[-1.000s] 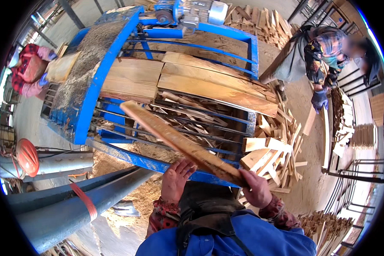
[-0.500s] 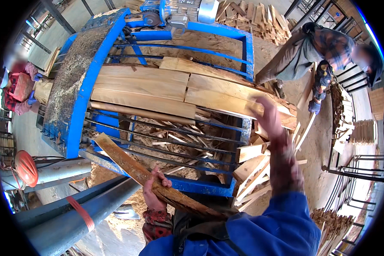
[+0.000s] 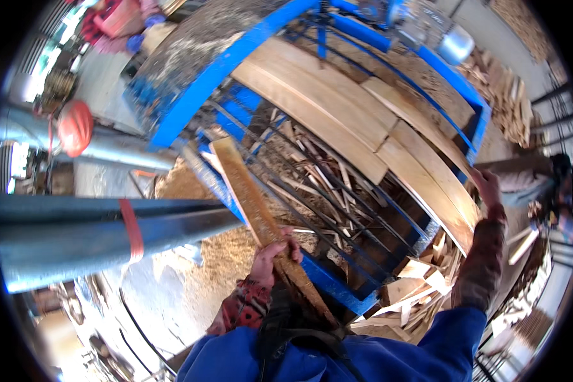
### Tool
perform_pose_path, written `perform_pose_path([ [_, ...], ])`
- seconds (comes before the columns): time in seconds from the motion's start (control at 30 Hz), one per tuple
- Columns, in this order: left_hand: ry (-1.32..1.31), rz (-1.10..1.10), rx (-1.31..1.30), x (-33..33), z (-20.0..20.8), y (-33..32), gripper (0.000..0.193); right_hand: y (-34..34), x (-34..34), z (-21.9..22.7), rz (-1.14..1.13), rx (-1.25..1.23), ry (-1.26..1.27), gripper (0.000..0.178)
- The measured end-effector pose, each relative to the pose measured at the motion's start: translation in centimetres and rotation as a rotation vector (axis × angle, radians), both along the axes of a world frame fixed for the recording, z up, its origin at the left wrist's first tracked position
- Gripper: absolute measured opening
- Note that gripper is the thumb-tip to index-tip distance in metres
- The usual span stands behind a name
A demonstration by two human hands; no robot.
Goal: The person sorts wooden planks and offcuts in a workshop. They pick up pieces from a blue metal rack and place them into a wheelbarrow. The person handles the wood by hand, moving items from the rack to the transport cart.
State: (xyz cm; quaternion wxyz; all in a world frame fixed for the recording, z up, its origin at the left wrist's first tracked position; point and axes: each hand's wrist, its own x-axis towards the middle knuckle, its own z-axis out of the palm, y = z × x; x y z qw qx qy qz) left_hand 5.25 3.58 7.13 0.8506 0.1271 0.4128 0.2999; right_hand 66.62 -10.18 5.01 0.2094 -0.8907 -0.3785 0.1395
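My left hand (image 3: pixel 274 258) is closed around a narrow, bark-edged wood strip (image 3: pixel 245 191). The strip slants from my body toward the machine, its far end over the blue frame. My right hand (image 3: pixel 488 186) is at the outer end of a pale slab (image 3: pixel 420 121), fingers bent over its edge; the grip is partly hidden. Alongside lie more pale boards, one long board (image 3: pixel 325 83) reaching back to the machine and a shorter board (image 3: pixel 426 175) nearer the outer end. All rest on the dark bars (image 3: pixel 312 197) of the blue machine (image 3: pixel 235 70).
Wood offcuts (image 3: pixel 420 280) are heaped by the frame's near right corner. A grey beam (image 3: pixel 108 229) with a red band stands at left, beside an orange helmet (image 3: pixel 74 127). A person in red (image 3: pixel 118 22) is beyond the machine; another person (image 3: pixel 522 178) stands right, blurred.
My view has swung, so the machine appears turned and shifted. My right hand has moved from above the boards to the slab's outer end. My left hand still grips the strip.
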Motion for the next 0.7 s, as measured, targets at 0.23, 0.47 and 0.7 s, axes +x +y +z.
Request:
perform_pose_path([
  [0.23, -0.132, -0.061, 0.04, -1.0, -2.1, 0.4, 0.048, -9.1, -1.1, 3.9, -0.217, 0.05, -0.054, 0.044],
  [0.47, -0.162, -0.086, 0.065, -2.3, -2.4, 0.7, 0.051, -8.5, -15.3, 8.6, -0.424, 0.014, 0.365, 0.029],
  [0.7, -0.344, -0.02, -0.024, -2.6, -1.6, 2.0, 0.049, -8.9, -21.9, 10.0, -0.294, 0.044, 0.392, 0.024],
])
